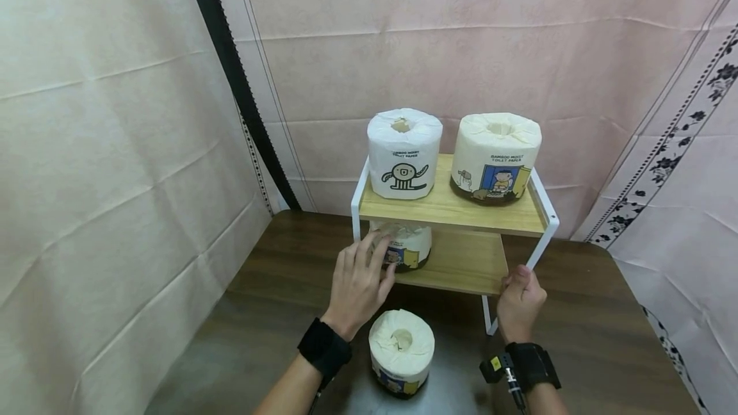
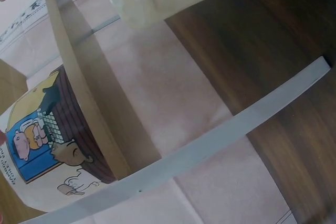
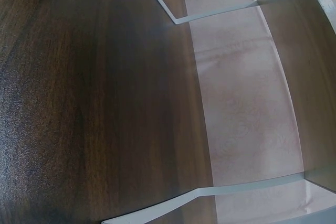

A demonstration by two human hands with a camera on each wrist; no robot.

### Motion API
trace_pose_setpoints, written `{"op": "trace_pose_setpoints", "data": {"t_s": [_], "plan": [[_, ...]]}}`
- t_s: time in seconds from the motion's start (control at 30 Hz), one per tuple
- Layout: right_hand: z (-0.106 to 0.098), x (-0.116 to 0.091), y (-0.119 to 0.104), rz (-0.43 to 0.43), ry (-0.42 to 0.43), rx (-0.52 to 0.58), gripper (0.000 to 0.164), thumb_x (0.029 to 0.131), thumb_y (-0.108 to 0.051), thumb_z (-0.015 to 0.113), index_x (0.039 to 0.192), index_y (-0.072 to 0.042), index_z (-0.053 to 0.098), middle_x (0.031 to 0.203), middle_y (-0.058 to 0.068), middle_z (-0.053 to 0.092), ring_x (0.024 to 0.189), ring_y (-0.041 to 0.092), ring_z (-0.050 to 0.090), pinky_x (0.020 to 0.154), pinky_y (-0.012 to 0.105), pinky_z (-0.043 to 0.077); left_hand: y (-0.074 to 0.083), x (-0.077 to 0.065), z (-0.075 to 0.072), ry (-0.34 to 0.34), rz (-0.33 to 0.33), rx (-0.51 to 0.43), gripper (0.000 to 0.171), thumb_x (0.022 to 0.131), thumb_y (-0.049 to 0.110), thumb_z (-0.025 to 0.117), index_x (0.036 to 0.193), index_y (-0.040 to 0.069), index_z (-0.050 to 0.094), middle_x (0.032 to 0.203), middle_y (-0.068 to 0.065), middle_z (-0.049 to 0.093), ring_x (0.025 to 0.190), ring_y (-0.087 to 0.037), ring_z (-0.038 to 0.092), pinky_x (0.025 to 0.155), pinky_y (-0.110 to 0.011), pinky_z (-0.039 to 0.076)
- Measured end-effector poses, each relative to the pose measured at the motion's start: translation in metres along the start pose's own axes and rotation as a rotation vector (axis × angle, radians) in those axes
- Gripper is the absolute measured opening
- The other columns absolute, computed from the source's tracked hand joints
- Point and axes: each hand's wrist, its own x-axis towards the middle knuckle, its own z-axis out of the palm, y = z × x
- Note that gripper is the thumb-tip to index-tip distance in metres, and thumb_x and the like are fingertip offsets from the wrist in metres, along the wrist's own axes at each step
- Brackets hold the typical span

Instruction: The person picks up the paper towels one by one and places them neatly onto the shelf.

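Note:
A two-tier shelf (image 1: 464, 268) with wooden boards and white metal legs stands on the table. On the left of its lower board sits a wrapped toilet paper roll (image 1: 416, 250), and the fingers of my left hand (image 1: 359, 280) rest against its front left side, loosely extended. In the left wrist view that roll (image 2: 39, 140) shows its printed wrapper beside the board edge. My right hand (image 1: 520, 303) grips the shelf's right side, around the white leg by the lower board. Another toilet paper roll (image 1: 401, 351) stands upright on the table between my forearms.
Two more rolls stand on the upper board, a white one with a line drawing (image 1: 405, 155) at left and one with a coloured print (image 1: 496, 159) at right. Pale cloth (image 1: 461, 31) hangs behind the dark wooden table (image 1: 605, 319) and along both sides.

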Motion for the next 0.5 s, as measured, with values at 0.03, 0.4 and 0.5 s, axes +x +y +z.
{"op": "trace_pose_setpoints", "data": {"t_s": [0.03,0.4,0.5], "plan": [[0.0,0.0003,-0.0005,0.005,0.0,-0.004,0.072,0.111,-0.054,0.04,0.07,0.005,0.048,0.056,0.002,0.046,0.048,-0.002,0.037,0.046,0.016,0.026,-0.0002,0.0,-0.0002,0.012,-0.002,-0.007,0.06,0.094,0.033,0.074,0.145,0.007,0.057,0.143,-0.017,0.056,0.111,-0.03,0.054,0.087,-0.037,0.046],[-0.001,-0.0025,-0.0028,0.033,-0.001,-0.018,0.068,0.113,-0.049,0.039,0.069,0.003,0.048,0.057,-0.011,0.043,0.048,0.001,0.035,0.048,0.017,0.026,0.0007,-0.003,0.0009,0.166,-0.088,-0.055,0.056,0.102,0.041,0.057,0.14,0.001,0.056,0.139,-0.022,0.056,0.109,-0.034,0.054,0.089,-0.042,0.047],[-0.0013,-0.0023,-0.0028,0.027,-0.005,-0.017,0.069,0.113,-0.049,0.039,0.069,0.004,0.048,0.057,-0.01,0.043,0.048,0.001,0.035,0.047,0.017,0.026,-0.0008,-0.0031,0.0018,0.189,-0.148,-0.141,0.058,0.104,0.039,0.056,0.143,-0.004,0.05,0.141,-0.025,0.051,0.115,-0.038,0.052,0.094,-0.046,0.048]]}}
